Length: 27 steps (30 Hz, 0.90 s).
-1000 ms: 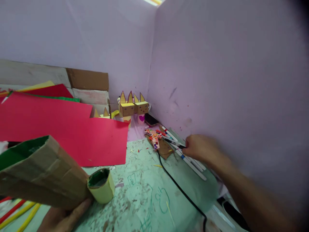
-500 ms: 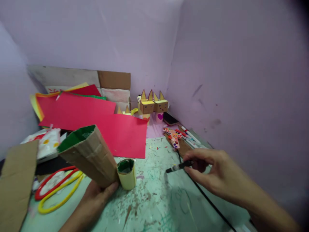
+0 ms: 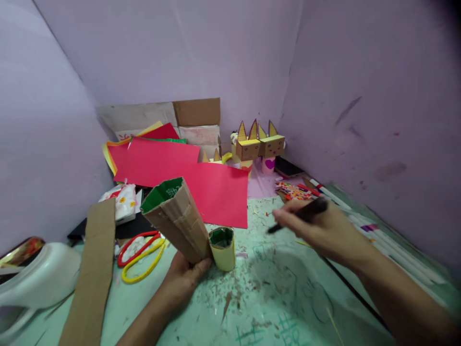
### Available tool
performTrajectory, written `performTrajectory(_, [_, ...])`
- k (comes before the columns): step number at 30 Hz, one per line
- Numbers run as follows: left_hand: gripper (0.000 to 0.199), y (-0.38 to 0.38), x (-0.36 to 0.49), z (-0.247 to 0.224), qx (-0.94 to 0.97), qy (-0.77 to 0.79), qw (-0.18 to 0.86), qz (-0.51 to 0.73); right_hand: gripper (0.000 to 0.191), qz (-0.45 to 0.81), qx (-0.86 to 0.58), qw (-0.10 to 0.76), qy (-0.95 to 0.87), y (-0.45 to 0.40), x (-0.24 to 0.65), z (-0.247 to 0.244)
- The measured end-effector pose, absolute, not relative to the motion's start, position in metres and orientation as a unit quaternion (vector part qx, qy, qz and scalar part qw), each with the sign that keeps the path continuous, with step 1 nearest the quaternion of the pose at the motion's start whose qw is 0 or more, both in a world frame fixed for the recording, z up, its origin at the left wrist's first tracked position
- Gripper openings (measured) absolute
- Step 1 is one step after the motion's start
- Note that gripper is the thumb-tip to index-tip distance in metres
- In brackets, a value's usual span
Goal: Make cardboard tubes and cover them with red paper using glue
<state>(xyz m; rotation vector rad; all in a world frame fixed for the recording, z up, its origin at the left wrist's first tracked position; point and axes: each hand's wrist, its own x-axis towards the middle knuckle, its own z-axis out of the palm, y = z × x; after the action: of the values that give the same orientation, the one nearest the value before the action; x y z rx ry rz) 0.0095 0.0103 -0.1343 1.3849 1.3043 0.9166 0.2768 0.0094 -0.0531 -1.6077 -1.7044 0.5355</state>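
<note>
Brown cardboard tube [image 3: 182, 223], green inside: tilted, its mouth up and to the left, its lower end held in the left hand [image 3: 183, 283], thumb along the near side, the other fingers partly hidden. Pale yellow cup [image 3: 223, 252], green inside: upright on the table [image 3: 259, 298], just beside the tube's lower end. Black marker [image 3: 298, 214]: pinched between thumb and fingers of the right hand [image 3: 320, 230], above the table, tip down and leftward, well apart from the tube. Scissors [image 3: 135, 280], one handle red, one yellow: on the table, left of the tube. Cardboard strip [image 3: 90, 278]: further left, lengthwise. Red sheets [image 3: 216, 192]: behind the tube. Two box-headed figures [image 3: 248, 149], pointed ears, drawn faces: upright near the back corner. Flower-patterned glue gun [image 3: 293, 191]: beyond the right hand, partly hidden. Pens [image 3: 403, 254], mostly white: along the right wall. Black cable [image 3: 353, 288]: running beneath the right forearm.
</note>
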Motion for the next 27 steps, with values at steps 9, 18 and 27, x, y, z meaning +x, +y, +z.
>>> performTrajectory(9, [0.046,0.012,0.008,-0.137,0.577,0.554,0.475,0.367,0.032,0.529,-0.333,0.677,-0.389,0.029,0.216,-0.073])
performTrajectory(18, [0.045,0.012,0.01,-0.134,0.586,0.554,0.464,0.366,0.019,0.501,-0.362,0.616,-0.489,0.025,0.205,-0.099])
performTrajectory(27, [0.04,0.014,0.01,-0.136,0.612,0.52,0.458,0.382,0.025,0.431,-0.334,0.6,-0.586,0.023,0.206,-0.103])
